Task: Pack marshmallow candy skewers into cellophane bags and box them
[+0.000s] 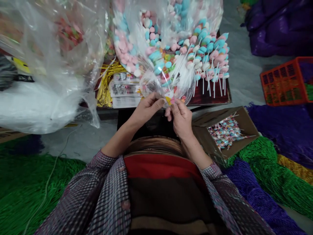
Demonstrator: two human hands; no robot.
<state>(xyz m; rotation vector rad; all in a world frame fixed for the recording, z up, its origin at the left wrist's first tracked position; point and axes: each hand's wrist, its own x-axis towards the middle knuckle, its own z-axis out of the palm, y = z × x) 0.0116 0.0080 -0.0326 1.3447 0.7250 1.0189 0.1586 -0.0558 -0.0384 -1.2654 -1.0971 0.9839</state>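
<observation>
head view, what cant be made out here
All head view:
- clear wrapper: print too small, partly covered by left hand and right hand
- orange crate: far side cut off by right edge
- cardboard box: floor hidden by wrapped candies
- cloudy bag: red contents blurred by plastic

Candy-packing workshop: crowded table (215,100), sweets on sticks (207,55), box (234,130).

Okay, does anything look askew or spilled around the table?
Nothing looks clearly spilled. Slightly untidy: the gold strips lie splayed at the left of the table, and the cardboard box beside it sits at an angle to the edge.
</observation>
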